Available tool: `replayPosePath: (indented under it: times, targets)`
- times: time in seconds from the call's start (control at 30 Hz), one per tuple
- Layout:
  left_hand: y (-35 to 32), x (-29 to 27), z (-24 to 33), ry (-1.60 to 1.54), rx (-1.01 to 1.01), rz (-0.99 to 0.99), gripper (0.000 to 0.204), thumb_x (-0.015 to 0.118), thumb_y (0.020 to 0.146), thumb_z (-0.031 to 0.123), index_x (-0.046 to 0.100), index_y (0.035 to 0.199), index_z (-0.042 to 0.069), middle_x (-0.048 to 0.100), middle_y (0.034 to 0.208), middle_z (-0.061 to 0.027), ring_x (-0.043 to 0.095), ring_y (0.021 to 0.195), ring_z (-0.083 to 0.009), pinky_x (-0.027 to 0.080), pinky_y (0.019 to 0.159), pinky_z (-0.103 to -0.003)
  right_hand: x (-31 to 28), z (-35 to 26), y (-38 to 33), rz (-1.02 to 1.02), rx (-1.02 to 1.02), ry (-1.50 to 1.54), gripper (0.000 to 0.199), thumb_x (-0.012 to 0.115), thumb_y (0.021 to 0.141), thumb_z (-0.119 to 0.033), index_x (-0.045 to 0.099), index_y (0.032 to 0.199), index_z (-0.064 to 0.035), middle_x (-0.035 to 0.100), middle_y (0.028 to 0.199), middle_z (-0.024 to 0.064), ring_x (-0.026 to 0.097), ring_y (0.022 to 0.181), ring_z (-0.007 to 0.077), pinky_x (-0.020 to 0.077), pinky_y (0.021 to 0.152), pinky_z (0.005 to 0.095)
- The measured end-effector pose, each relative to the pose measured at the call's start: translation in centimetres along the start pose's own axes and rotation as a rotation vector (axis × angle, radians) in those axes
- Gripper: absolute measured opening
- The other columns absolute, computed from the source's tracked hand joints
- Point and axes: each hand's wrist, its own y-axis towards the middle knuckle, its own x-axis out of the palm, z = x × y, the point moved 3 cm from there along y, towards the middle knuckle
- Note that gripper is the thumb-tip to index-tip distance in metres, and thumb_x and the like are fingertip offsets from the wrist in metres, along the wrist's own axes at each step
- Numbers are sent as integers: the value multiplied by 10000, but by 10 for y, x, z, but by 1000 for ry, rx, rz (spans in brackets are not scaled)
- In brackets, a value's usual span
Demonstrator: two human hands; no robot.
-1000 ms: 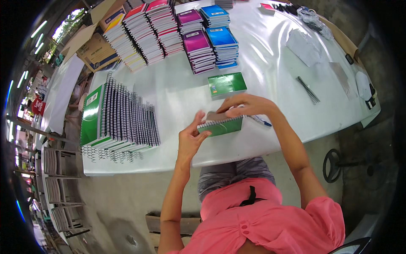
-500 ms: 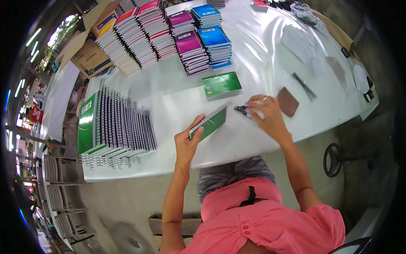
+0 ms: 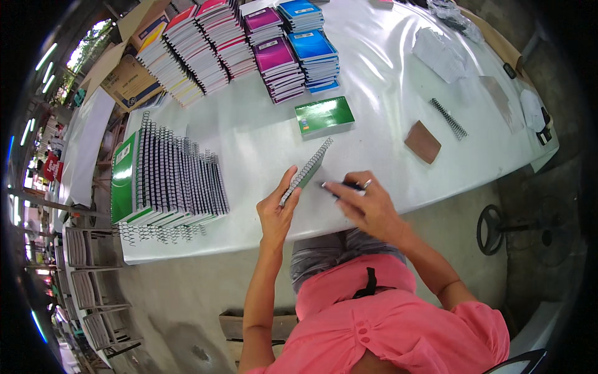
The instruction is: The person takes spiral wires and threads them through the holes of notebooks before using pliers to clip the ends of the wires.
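Note:
My left hand (image 3: 278, 209) grips a green spiral notebook (image 3: 309, 172) by its lower end, its coil edge turned up. The wire coil runs past the notebook's far end. Just to the right, my right hand (image 3: 372, 209) is closed on small dark pliers (image 3: 349, 186), blurred by motion, their tip pointing toward the notebook without touching it. Beyond both hands lies a green notebook block (image 3: 324, 116) flat on the table. At the left stands a row of green spiral notebooks (image 3: 177, 177), with loose coil ends sticking out at both ends.
Stacks of purple notebooks (image 3: 276, 55), blue notebooks (image 3: 313, 47) and red-covered notebooks (image 3: 215, 9) fill the back left, beside a cardboard box (image 3: 132, 82). On the right of the white table (image 3: 249, 134) lie a brown block (image 3: 423, 142), a loose wire coil (image 3: 448, 118) and crumpled plastic (image 3: 441, 55).
My right hand with the pliers has come left and nearer to me, closer to the notebook. The notebook in my left hand has turned more upright, pointing farther away.

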Motion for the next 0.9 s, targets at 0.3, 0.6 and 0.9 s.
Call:
replayPosePath:
  times: [0.3, 0.6, 0.9]
  targets:
    - [3, 1, 22, 184, 163, 54, 530, 706, 797, 11, 585, 1301, 123, 628, 1244, -102, 606, 1132, -326, 553, 762, -365, 4, -33, 13, 69, -219, 13, 381, 740, 756, -115, 666, 1129, -133, 547, 986, 110, 554, 869, 299, 485, 739, 390]
    - [4, -5, 37, 498, 388, 184, 516, 727, 801, 69, 588, 1295, 122, 656, 1199, -68, 647, 1066, -327, 562, 750, -363, 9, -14, 22, -367, 429, 775, 264, 638, 907, -142, 658, 1164, -84, 619, 872, 74, 580, 748, 145, 493, 641, 301]
    - [12, -87, 149, 748, 566, 190, 674, 691, 609, -46, 631, 1256, 129, 671, 1188, -48, 624, 1113, -313, 540, 868, -368, 1, 40, 56, -453, 275, 621, 255, 600, 939, -165, 653, 1153, -37, 641, 938, 96, 606, 799, 165, 508, 676, 288]
